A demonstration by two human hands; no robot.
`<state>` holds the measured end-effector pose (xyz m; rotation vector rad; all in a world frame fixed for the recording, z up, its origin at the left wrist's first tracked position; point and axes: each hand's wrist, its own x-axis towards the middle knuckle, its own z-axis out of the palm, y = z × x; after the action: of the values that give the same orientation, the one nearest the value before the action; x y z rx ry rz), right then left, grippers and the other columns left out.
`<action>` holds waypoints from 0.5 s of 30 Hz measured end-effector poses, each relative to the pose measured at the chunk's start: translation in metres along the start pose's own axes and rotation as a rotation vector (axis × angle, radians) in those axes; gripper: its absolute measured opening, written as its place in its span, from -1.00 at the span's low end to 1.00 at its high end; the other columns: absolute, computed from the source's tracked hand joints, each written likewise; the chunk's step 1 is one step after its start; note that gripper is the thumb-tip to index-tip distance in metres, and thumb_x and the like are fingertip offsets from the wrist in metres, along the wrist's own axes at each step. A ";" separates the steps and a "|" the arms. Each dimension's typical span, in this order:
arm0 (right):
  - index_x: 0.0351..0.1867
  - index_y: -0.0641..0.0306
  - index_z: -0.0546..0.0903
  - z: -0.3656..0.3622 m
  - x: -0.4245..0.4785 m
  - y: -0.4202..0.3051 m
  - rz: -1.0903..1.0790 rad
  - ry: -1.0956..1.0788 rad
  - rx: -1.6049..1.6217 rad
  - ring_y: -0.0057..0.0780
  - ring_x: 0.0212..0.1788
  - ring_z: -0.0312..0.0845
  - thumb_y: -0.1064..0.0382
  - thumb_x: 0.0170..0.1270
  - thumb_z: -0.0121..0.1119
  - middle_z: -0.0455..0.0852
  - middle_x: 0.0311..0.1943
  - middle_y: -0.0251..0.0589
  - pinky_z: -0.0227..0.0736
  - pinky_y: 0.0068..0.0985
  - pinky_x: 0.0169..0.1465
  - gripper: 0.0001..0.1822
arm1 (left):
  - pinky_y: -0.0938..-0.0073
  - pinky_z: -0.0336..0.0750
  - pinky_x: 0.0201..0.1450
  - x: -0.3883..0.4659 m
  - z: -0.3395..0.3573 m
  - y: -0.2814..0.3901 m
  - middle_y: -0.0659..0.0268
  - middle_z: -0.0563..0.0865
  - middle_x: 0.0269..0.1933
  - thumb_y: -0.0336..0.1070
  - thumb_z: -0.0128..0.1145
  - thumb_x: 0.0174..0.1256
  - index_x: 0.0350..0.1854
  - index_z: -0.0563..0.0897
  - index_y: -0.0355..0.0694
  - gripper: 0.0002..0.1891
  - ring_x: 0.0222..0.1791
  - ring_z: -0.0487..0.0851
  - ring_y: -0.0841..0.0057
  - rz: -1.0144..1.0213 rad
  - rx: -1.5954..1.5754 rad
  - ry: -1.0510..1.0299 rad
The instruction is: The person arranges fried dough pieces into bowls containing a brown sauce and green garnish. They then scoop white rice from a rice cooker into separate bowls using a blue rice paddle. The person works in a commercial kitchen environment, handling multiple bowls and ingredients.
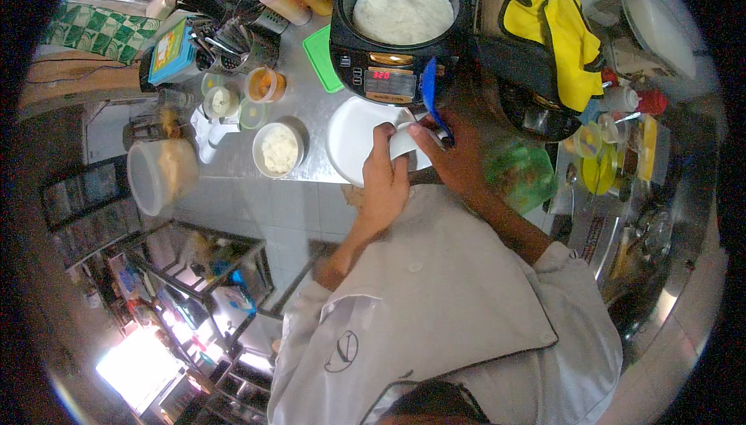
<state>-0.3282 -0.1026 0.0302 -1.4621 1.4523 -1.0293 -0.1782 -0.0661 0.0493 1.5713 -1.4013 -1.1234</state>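
Observation:
My left hand (386, 177) grips a small white dish (403, 140) from its left side, with the thumb and fingers around it. Against its right edge rests the thumb of my right hand (457, 148). A blue spatula (429, 90) rises from my right hand, its lower end partly hidden by the fingers. Below both hands lies a round white plate (348, 133) near the counter's front edge. Just beyond them stands a black rice cooker (344, 58) with its lid up, holding white cooked rice (403, 10). To the left, a white bowl (256, 148) contains more rice.
Small tubs, one with orange food (269, 85), sit on the steel counter (315, 160). Behind are a cutlery holder (239, 55), a green board (323, 61) and squeeze bottles (285, 2). A yellow cloth (539, 23) drapes over the right side; a green container (521, 174) is nearby.

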 end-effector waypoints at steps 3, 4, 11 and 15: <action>-0.09 0.28 0.72 0.006 0.006 -0.006 0.091 -0.015 0.086 -0.50 -0.28 0.60 -0.03 0.42 0.35 0.76 -0.29 -0.20 0.52 -0.41 -0.16 -0.63 | 0.12 0.74 -0.01 -0.003 -0.005 0.000 -0.10 0.62 0.23 -0.15 0.04 0.55 0.41 0.39 -0.20 -0.53 0.15 0.71 0.02 -0.191 -0.460 -0.058; -0.11 0.29 0.72 0.007 0.008 -0.003 0.083 -0.021 0.047 -0.48 -0.28 0.61 -0.02 0.42 0.35 0.75 -0.31 -0.19 0.52 -0.40 -0.16 -0.63 | 0.11 0.77 -0.04 -0.003 -0.009 0.000 -0.05 0.61 0.26 -0.04 0.02 0.56 0.42 0.40 -0.18 -0.49 0.16 0.71 0.06 -0.248 -0.585 -0.084; -0.19 0.31 0.70 -0.002 0.032 -0.057 -0.043 -0.298 -0.059 -0.37 -0.32 0.63 0.07 0.50 0.24 0.73 -0.38 -0.15 0.51 -0.35 -0.19 -0.70 | 0.03 0.80 -0.34 -0.003 -0.046 -0.034 -0.02 0.65 0.27 0.36 -0.12 0.53 0.39 0.48 -0.16 -0.29 0.13 0.74 -0.06 -0.698 -1.036 -0.332; -0.05 0.28 0.69 -0.031 0.125 -0.074 -0.279 -0.182 -0.613 -0.12 -0.22 0.75 0.12 0.50 0.21 0.79 -0.27 0.00 0.59 -0.25 -0.09 -0.74 | -0.14 0.76 -0.09 -0.003 -0.061 -0.049 -0.02 0.68 0.23 0.41 -0.12 0.52 0.42 0.45 -0.11 -0.27 0.10 0.72 -0.25 -0.906 -1.451 -0.199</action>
<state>-0.3321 -0.2269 0.1108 -2.1822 1.5294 -0.5978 -0.1039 -0.0587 0.0253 0.8633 0.3424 -2.1028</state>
